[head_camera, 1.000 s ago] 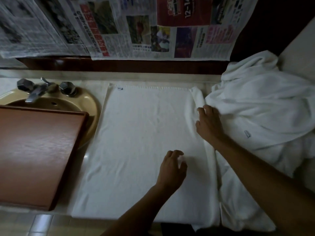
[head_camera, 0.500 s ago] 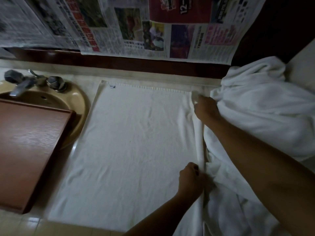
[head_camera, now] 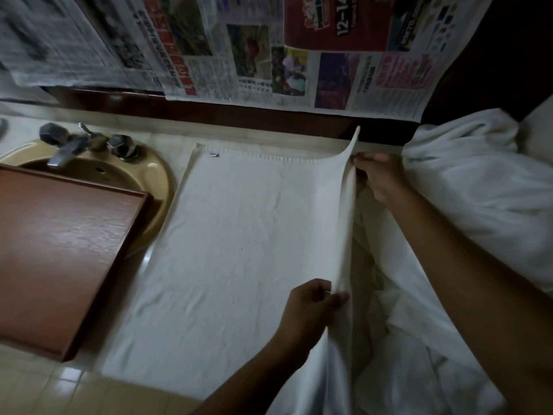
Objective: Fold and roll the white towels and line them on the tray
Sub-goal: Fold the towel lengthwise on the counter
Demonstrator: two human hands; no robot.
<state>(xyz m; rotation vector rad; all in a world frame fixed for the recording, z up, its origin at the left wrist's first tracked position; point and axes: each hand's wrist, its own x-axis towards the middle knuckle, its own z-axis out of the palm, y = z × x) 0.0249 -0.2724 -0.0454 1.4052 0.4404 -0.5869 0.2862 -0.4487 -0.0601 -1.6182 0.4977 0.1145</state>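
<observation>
A white towel (head_camera: 239, 250) lies spread flat on the counter, a small label near its far left corner. Its right edge is lifted off the counter. My right hand (head_camera: 378, 178) pinches that edge at the far end, and my left hand (head_camera: 311, 307) pinches it near the front. The raised edge stands almost upright between the two hands. A brown wooden tray (head_camera: 59, 250) lies at the left, partly over the sink, with nothing on it. A heap of white towels (head_camera: 466, 205) lies at the right, behind my right arm.
A beige sink (head_camera: 155, 175) with a metal tap (head_camera: 65, 145) sits at the back left under the tray. Newspaper sheets (head_camera: 239, 49) hang on the wall behind the counter. Pale tiles (head_camera: 59, 387) show at the front left.
Both hands moved to the towel's right edge, took hold of it and have lifted it up off the counter. The view has shifted a little.
</observation>
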